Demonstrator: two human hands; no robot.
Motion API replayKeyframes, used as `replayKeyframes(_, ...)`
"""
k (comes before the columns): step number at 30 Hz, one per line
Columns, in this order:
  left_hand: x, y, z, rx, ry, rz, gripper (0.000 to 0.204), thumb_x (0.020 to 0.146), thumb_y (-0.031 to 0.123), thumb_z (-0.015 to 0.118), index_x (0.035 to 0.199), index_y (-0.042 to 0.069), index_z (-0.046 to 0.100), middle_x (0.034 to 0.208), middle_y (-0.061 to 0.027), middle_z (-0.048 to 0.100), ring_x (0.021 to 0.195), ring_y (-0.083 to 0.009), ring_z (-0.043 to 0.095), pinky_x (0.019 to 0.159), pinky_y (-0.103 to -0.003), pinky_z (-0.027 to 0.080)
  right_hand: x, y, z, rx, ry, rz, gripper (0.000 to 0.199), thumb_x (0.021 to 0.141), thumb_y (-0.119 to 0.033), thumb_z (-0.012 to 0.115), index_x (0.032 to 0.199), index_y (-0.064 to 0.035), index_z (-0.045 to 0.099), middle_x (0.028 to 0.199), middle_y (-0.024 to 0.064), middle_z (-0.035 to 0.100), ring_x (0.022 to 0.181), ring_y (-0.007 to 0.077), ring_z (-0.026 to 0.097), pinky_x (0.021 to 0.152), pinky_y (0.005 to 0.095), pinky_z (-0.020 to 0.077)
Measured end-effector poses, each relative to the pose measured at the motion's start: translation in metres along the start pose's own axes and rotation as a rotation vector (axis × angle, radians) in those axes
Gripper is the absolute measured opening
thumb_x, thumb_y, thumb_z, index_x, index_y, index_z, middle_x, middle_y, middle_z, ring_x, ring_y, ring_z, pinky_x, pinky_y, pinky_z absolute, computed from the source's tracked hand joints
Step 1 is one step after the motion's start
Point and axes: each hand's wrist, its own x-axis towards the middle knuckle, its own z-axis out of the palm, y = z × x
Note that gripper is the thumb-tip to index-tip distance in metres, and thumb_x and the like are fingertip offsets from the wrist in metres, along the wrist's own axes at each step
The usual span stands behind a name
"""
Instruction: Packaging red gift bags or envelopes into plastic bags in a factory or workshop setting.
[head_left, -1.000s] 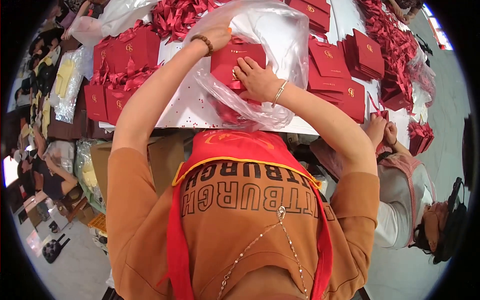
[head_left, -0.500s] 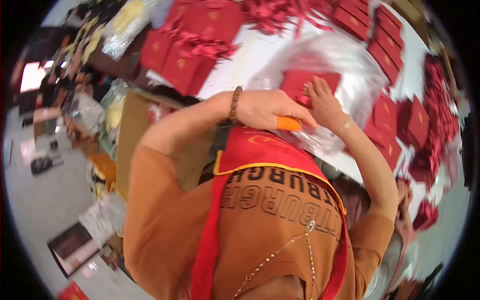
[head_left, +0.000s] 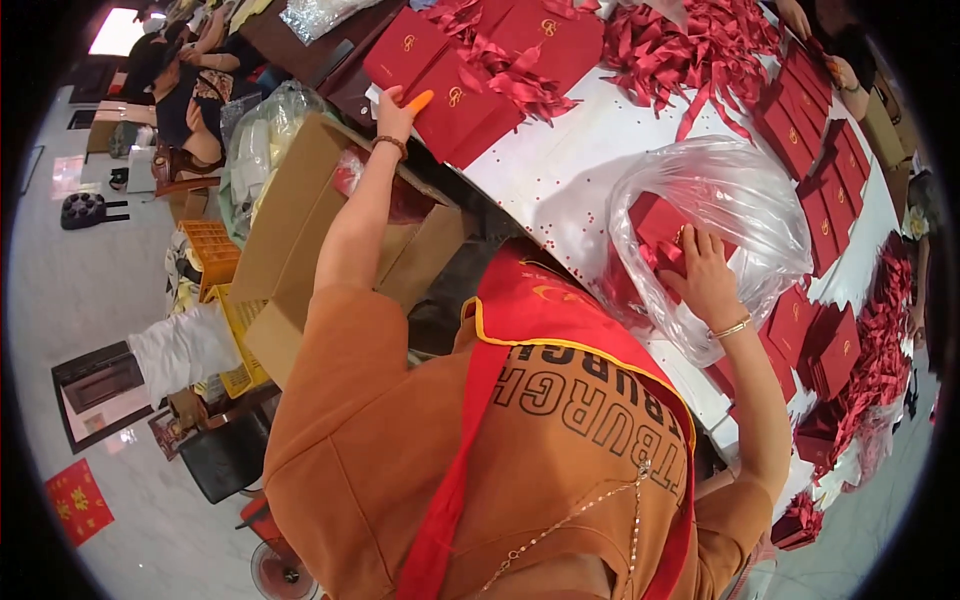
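Observation:
My left hand, an orange finger cot on its thumb, reaches to the edge of flat red gift bags with gold emblems at the upper left. Its thumb and fingers are apart, touching the nearest bag. Red ribbons lie over these bags. My right hand rests with spread fingers on red gift bags at the mouth of a clear plastic bag. How many are inside is hidden by the plastic and my hand.
Heaped red ribbons and more red bags cover the white table, with small red specks between. An open cardboard box stands left of me. Another person's hand shows at the far right.
My left hand has moved from beside the right hand out to the bags at the upper left. My right hand stays on the bags in the plastic. The view has shifted.

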Motion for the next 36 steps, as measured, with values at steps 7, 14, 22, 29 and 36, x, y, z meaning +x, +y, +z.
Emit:
replayKeyframes(7,-0.011,0.072,-0.005,0.727,-0.210,0.041,0.059,0.066,0.051,0.068,0.111,0.013,0.056,0.112,-0.0117,0.053,0.104,-0.0315,0.049,0.087,-0.040,0.041,-0.003,-0.001,0.001,-0.029,0.013,0.015,0.078,0.070,-0.035,0.068,0.128,0.0026,0.033,0.121,0.0188,0.042,0.114,0.0340,0.039,0.085,0.0366,0.0460)
replayKeyframes(14,0.018,0.070,0.003,0.639,-0.452,0.210,0.068,0.071,0.053,0.061,0.122,0.010,0.050,0.118,-0.0161,0.051,0.109,-0.0351,0.049,0.092,-0.039,0.039,-0.004,0.001,0.000,-0.001,0.039,-0.007,0.075,0.069,-0.035,0.068,0.126,0.0001,0.035,0.120,0.0173,0.042,0.113,0.0328,0.039,0.081,0.0375,0.0491)
replayKeyframes(22,0.014,0.082,0.016,0.884,-0.613,0.260,0.094,0.057,0.067,0.065,0.121,0.002,0.043,0.117,-0.0182,0.049,0.107,-0.0352,0.048,0.087,-0.044,0.041,-0.003,-0.006,-0.013,0.051,-0.106,0.096,0.074,0.071,-0.037,0.066,0.128,-0.0008,0.035,0.127,0.0180,0.038,0.116,0.0349,0.038,0.085,0.0388,0.0461)
replayKeyframes(29,0.013,0.060,0.025,0.556,-0.590,0.250,0.084,0.058,0.054,0.073,0.114,-0.003,0.046,0.110,-0.0252,0.051,0.105,-0.0374,0.049,0.089,-0.041,0.041,-0.004,-0.005,-0.008,0.048,-0.075,0.088,0.074,0.071,-0.037,0.067,0.128,-0.0034,0.035,0.124,0.0165,0.042,0.114,0.0328,0.040,0.080,0.0389,0.0488)
replayKeyframes(36,0.019,0.064,0.033,0.562,-0.761,0.180,0.072,0.060,0.056,0.070,0.106,0.002,0.055,0.105,-0.0217,0.057,0.099,-0.0349,0.054,0.085,-0.040,0.043,-0.002,-0.004,-0.007,0.031,-0.021,0.077,0.073,0.069,-0.036,0.068,0.128,-0.0065,0.037,0.121,0.0144,0.044,0.113,0.0306,0.041,0.077,0.0393,0.0507)
